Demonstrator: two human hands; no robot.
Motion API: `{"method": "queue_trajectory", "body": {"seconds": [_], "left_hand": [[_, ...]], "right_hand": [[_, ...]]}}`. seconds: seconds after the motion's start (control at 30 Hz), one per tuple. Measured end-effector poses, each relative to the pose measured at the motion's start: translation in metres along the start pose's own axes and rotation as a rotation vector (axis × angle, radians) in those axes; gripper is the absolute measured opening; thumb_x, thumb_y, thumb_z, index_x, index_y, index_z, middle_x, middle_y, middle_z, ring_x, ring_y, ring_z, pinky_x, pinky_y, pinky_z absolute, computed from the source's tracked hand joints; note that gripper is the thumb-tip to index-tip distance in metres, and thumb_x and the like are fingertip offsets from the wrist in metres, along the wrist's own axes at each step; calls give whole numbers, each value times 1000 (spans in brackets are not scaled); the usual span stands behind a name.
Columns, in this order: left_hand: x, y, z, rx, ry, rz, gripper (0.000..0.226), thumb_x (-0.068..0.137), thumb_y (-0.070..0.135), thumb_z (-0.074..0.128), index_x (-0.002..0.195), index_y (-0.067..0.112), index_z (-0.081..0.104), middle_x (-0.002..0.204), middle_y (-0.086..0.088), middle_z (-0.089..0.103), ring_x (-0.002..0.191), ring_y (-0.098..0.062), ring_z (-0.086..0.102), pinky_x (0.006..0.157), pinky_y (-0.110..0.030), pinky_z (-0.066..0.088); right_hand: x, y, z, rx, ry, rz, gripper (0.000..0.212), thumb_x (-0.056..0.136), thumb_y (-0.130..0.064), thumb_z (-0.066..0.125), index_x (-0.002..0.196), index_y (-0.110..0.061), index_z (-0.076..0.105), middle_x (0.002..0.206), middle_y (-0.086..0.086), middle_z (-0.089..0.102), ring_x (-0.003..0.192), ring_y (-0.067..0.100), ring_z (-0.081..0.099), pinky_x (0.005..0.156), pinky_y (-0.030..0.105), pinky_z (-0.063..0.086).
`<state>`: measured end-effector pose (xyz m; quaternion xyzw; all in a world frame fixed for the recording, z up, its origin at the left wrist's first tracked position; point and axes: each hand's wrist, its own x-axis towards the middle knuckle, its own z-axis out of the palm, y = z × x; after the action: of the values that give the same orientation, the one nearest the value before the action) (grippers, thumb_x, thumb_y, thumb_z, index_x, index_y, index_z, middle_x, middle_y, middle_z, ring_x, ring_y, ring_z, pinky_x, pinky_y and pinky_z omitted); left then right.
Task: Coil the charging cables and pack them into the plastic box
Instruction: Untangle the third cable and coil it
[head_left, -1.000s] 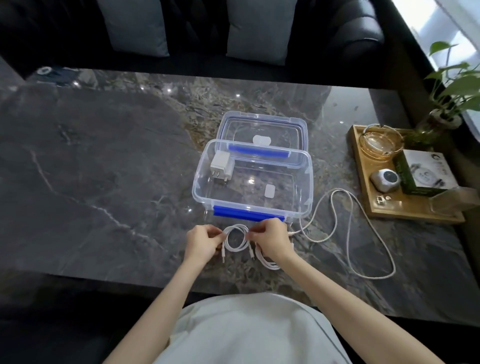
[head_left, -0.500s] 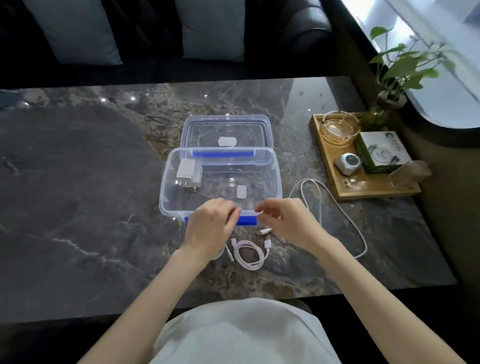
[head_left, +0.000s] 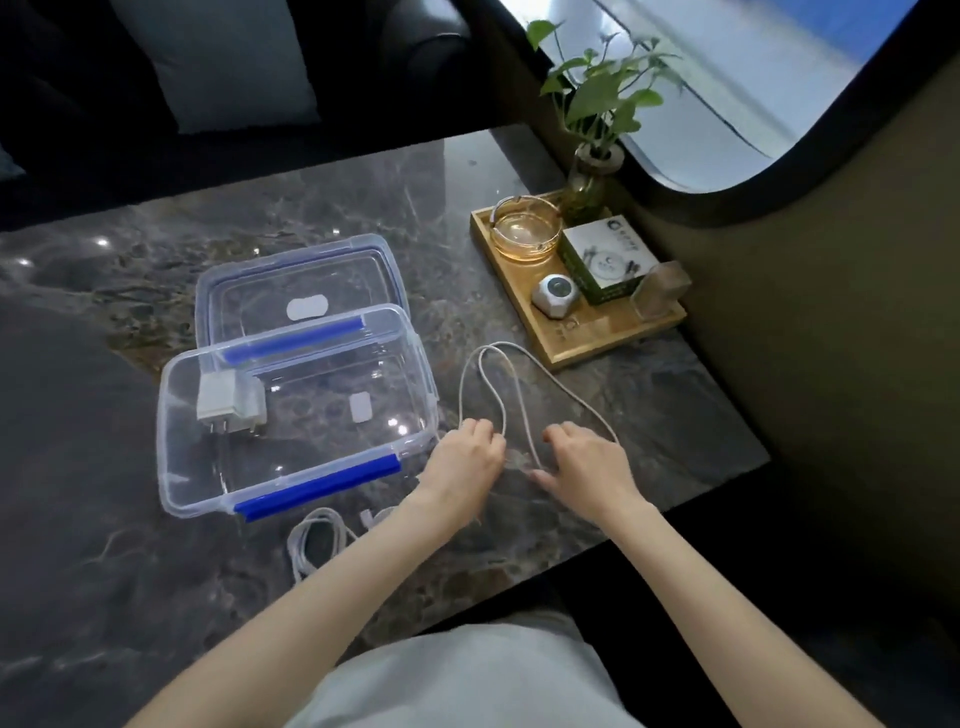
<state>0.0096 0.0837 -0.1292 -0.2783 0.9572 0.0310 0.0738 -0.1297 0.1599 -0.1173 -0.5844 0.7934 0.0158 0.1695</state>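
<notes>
A long white cable (head_left: 492, 382) lies uncoiled in loose loops on the dark marble table, right of the clear plastic box (head_left: 171, 467). My left hand (head_left: 467, 460) has its curled fingers on the cable's left strand beside the box's corner. My right hand (head_left: 587, 462) rests spread over the cable's right strand, thumb on the table. A coiled white cable (head_left: 317, 540) lies in front of the box, partly hidden by my left forearm. The open box has blue latches and holds a white charger plug (head_left: 228, 402).
The box's lid (head_left: 296, 275) lies flat just behind it. A wooden tray (head_left: 613, 332) at the back right carries a glass ashtray, a small white device and a green carton, with a potted plant (head_left: 597, 119) behind. The table's right edge runs close to my right hand.
Both hands let go of the coiled cable, left it in front of the box and moved right to the loose long cable. My view has swung to the right.
</notes>
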Motion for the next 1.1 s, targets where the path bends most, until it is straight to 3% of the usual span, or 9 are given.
{"method": "queue_trajectory", "body": {"seconds": [0.07, 0.17, 0.33, 0.53, 0.67, 0.77, 0.83, 1.0, 1.1], "left_hand": [[3, 1, 4, 7, -94, -67, 25, 82, 4, 51, 108, 4, 53, 110, -16, 54, 102, -32, 51, 87, -37, 47], [5, 4, 5, -19, -159, -155, 30, 84, 0, 47, 114, 3, 46, 121, -19, 46, 113, -34, 44, 93, -39, 41], [6, 7, 3, -63, -151, -306, 34, 85, -4, 45, 118, 4, 43, 125, -22, 44, 112, -35, 46, 93, -40, 44], [7, 2, 6, -111, -69, -308, 33, 80, -9, 53, 110, 3, 49, 117, -17, 53, 106, -28, 49, 92, -34, 42], [8, 1, 5, -102, -10, -266, 31, 77, -10, 52, 104, 5, 50, 110, -14, 56, 101, -27, 51, 86, -33, 43], [10, 2, 1, -52, 85, -241, 33, 54, -6, 76, 75, 10, 57, 75, -7, 63, 68, -22, 59, 57, -29, 48], [12, 3, 1, -59, 135, -231, 36, 45, -7, 78, 66, 11, 56, 62, -6, 60, 55, -22, 57, 47, -30, 46], [17, 5, -12, -442, 248, -240, 19, 85, -6, 46, 99, 6, 52, 95, -11, 57, 78, -30, 58, 69, -40, 50], [18, 2, -39, -843, 330, -271, 17, 91, 1, 42, 102, 7, 53, 95, -2, 52, 81, -17, 54, 72, -24, 46]], "right_hand": [[0, 2, 6, 22, -6, 6, 33, 84, -37, 56, 104, -11, 52, 110, 8, 58, 107, 28, 56, 78, 38, 46], [-1, 9, 10, 45, 8, 23, 22, 87, -29, 50, 98, -10, 55, 105, 9, 61, 103, 30, 58, 71, 37, 45], [0, 21, 11, 129, -13, 98, 19, 88, -26, 51, 96, -10, 57, 104, 10, 64, 99, 33, 59, 72, 38, 45], [0, 24, 8, 249, 0, 154, 17, 85, -30, 57, 91, -14, 59, 100, 9, 68, 96, 32, 61, 71, 37, 45], [2, 22, 4, 235, 21, 156, 24, 84, -34, 58, 99, -15, 56, 104, 8, 66, 98, 31, 61, 72, 36, 46], [4, 19, -2, 239, 65, 141, 37, 84, -36, 59, 114, -15, 51, 116, 5, 60, 106, 28, 58, 78, 37, 46], [7, 17, -7, 254, 132, 113, 42, 85, -33, 59, 121, -15, 48, 121, 5, 57, 111, 25, 55, 84, 37, 46], [18, 9, -20, 342, 317, -100, 44, 86, -16, 59, 128, -16, 49, 123, 2, 57, 113, 21, 50, 90, 37, 48], [27, 2, -28, 485, 357, -135, 45, 88, -16, 58, 132, -17, 47, 127, 2, 57, 117, 18, 48, 98, 34, 44]]}}
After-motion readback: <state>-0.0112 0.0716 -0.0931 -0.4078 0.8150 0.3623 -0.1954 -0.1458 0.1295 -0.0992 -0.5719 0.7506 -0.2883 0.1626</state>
